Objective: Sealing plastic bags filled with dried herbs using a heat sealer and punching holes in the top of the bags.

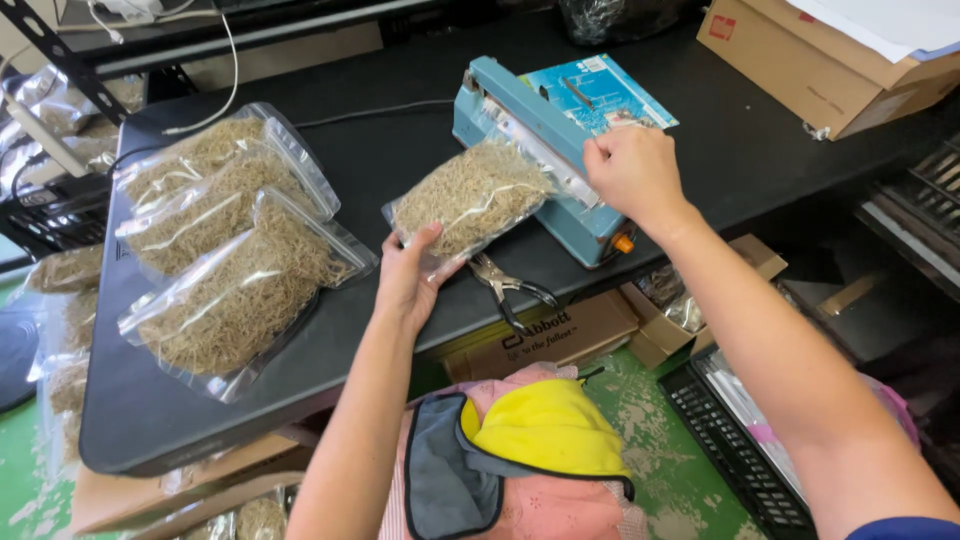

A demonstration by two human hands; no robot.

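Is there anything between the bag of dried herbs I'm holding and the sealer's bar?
Nothing visible. The left hand holds the clear bag by its bottom, and its open end already lies at the blue sealer, where the right hand rests on the bar. The pliers lie below, clear of it.

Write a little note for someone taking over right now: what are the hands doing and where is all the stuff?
Left hand: holds the bottom of a clear bag of dried strands.
Right hand: on the blue heat sealer, by the bag's top edge, which lies across the sealing bar.
Done: three filled bags are piled at the table's left; whether they are sealed cannot be told.
Left: this bag looks not yet sealed.
Pliers lie near the table edge.
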